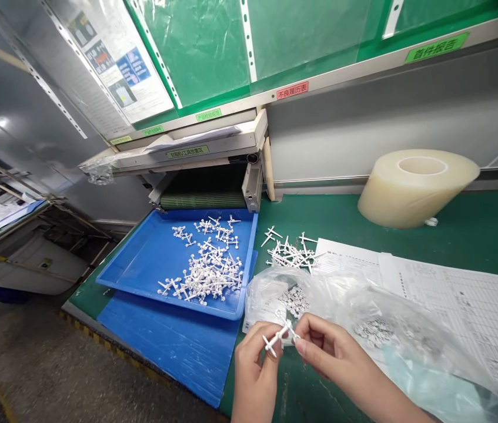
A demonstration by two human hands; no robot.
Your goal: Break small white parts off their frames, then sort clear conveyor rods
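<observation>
My left hand (257,367) pinches a white branched plastic part (280,336), a thin stem with short cross arms. At the part's right end, my right hand (326,346) closes thumb and forefinger on one of its tips. Just beyond my hands lies a clear plastic bag (266,288) with a heap of small grey-white pieces (295,301) in it. Past the bag is a loose pile of white sprue-like sticks (293,254). To the left, a blue tray (143,258) holds many similar white branched parts (211,273).
A small conveyor (207,188) ends at the tray's back edge. Printed sheets (451,305) lie on the right under another clear bag (376,294) with small pieces. A big roll of clear tape or film (390,194) stands at the back. Green document holders (301,41) hang above.
</observation>
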